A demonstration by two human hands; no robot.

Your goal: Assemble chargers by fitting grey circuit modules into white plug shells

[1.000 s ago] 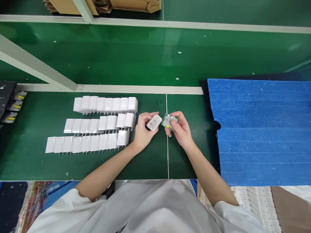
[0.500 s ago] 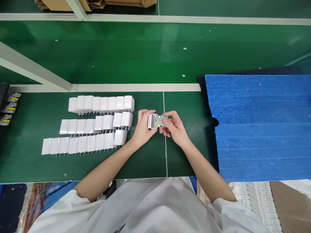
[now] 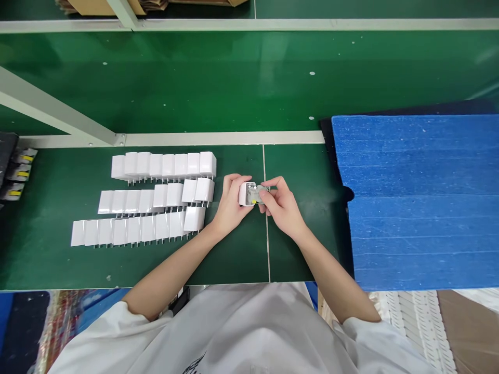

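My left hand (image 3: 231,206) is closed around a white plastic charger housing (image 3: 242,194), its open side turned to the right. Between the thumb and fingers of my right hand (image 3: 283,205) is a grey charger insert (image 3: 256,194) with a small yellow part on it. The insert's left end sits at the housing's mouth, and how deep it goes I cannot tell. Left of my hands, white charger blocks (image 3: 163,165) with metal pins stand in three rows on the green table (image 3: 234,259).
A stack of blue foam sheets (image 3: 421,202) covers the table's right side. At the far left edge lie several grey-and-yellow parts (image 3: 17,174) beside a black tray. A pale metal rail (image 3: 222,138) and a slanted post (image 3: 58,106) bound the table at the back.
The insert has shifted slightly left against the housing, with my right fingers closer to my left hand. The whole view has moved a little.
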